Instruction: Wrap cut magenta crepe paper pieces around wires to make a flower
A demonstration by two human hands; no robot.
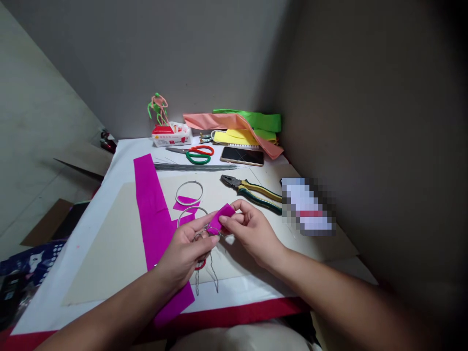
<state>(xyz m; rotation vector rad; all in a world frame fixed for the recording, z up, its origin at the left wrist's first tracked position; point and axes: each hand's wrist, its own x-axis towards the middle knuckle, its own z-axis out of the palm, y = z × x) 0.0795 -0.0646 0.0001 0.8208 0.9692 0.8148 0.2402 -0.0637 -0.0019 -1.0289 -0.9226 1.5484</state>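
Both hands meet over the middle of the table. My left hand (186, 251) pinches a small magenta paper piece (220, 217) together with a thin wire loop whose twisted ends (206, 280) hang down toward me. My right hand (248, 231) grips the same magenta piece from the right, fingers closed on it. Just beyond the hands lie two wire rings (189, 192), each with a magenta scrap under it. A long magenta paper strip (151, 209) runs from the far left of the mat toward me, passing under my left wrist.
Yellow-and-green pliers (252, 191) lie right of the rings. Farther back are a bundle of straight wires (193, 167), red and green scissors (195, 153), a phone (242, 156), a tissue pack (171, 135), and folded pink, yellow and green paper (244, 126). A wall stands close on the right.
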